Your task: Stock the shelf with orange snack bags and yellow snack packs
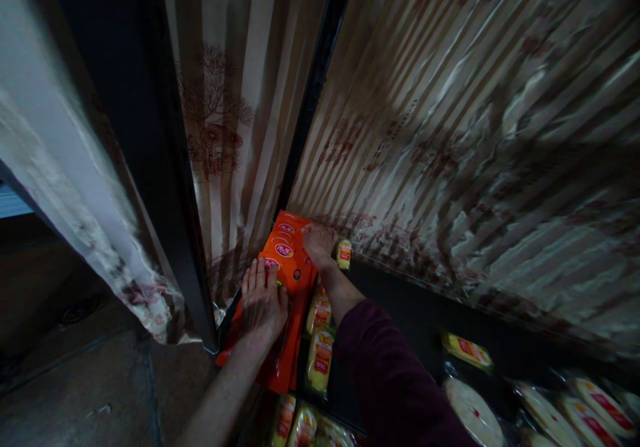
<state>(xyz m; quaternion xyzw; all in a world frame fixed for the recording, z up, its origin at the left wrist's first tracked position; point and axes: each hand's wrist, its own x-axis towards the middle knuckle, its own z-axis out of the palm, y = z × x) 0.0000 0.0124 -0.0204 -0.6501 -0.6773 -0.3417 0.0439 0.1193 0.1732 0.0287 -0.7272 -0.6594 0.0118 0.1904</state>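
Observation:
Orange packaging (300, 304) printed with pink-and-white oval logos lies along the left end of a dark shelf. My left hand (263, 304) rests flat on its near part with the fingers stretched out. At its far right corner is my right hand (320, 242), touching the orange surface; its fingers are bent down and too dim to tell if they grip. A small yellow wrapped snack (344, 254) sits just right of my right hand. Beside the orange packaging lie a yellow packet with a red label (320, 362) and another yellow packet (319, 312).
More wrapped snacks (303, 427) lie at the near edge. Right on the dark shelf (400, 300) are a yellow packet (467, 352), a round pale packaged item (474, 412) and several others. Striped cloth (450, 134) hangs behind; a dark post (165, 187) stands left.

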